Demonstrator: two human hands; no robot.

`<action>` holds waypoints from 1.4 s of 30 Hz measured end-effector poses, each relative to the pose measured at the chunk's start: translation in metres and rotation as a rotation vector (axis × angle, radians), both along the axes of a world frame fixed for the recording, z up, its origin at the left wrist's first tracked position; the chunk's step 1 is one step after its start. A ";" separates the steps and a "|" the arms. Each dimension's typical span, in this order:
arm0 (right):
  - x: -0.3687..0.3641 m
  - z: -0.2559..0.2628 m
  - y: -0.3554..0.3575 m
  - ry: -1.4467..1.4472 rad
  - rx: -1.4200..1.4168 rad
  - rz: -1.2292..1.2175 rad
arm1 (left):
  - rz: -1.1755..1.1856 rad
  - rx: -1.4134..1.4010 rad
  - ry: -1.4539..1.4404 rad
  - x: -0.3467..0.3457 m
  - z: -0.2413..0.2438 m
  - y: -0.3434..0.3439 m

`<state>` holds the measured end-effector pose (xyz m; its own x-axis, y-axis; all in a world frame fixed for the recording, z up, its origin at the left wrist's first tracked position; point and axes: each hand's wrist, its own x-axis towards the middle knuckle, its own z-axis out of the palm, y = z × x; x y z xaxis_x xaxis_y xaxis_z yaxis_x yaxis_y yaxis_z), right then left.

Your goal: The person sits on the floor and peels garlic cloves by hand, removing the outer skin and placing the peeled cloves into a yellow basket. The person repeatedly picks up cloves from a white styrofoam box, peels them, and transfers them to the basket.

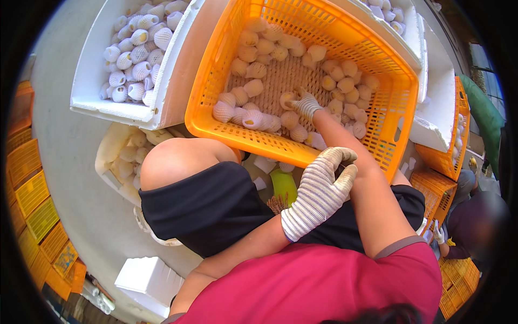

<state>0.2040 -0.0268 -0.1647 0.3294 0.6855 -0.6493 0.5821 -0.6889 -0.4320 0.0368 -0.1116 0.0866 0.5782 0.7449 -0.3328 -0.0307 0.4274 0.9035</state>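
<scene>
My right hand (305,106), in a striped knit glove, reaches down into an orange plastic crate (259,146). Its thumb and finger are spread at a round fruit in a white foam net (287,100); whether they grip it is unclear. More netted fruits (346,85) lie in groups along the crate's sides, around a bare patch of woven-looking lining (279,79). Gloved the same way, my left hand (321,190) is held over my lap by the crate's near rim, fingers curled towards the thumb. A small dark spot shows between them, too unclear to identify.
A white foam box (156,117) full of netted fruits stands at the left. Below it sits a pale container (117,182) with foam nets. Foam boxes (435,93) and orange crates (433,188) crowd the right, where another person (473,227) works. Crates (36,194) line the far left.
</scene>
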 end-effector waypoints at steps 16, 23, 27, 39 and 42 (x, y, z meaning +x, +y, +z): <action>0.001 0.176 -0.066 1.094 0.303 -0.736 | 0.215 0.252 0.154 0.011 -0.049 0.036; -0.030 0.229 -0.112 0.718 0.553 -0.470 | 0.103 0.556 0.396 0.007 -0.041 0.036; -0.028 0.228 -0.133 0.728 0.486 -0.512 | 0.095 0.745 0.488 0.003 -0.050 0.032; -0.028 0.221 -0.147 0.728 0.458 -0.584 | 0.064 0.217 0.282 0.003 -0.048 0.025; -0.035 0.224 -0.144 0.886 0.446 -0.669 | 0.088 0.441 0.257 0.004 -0.065 0.027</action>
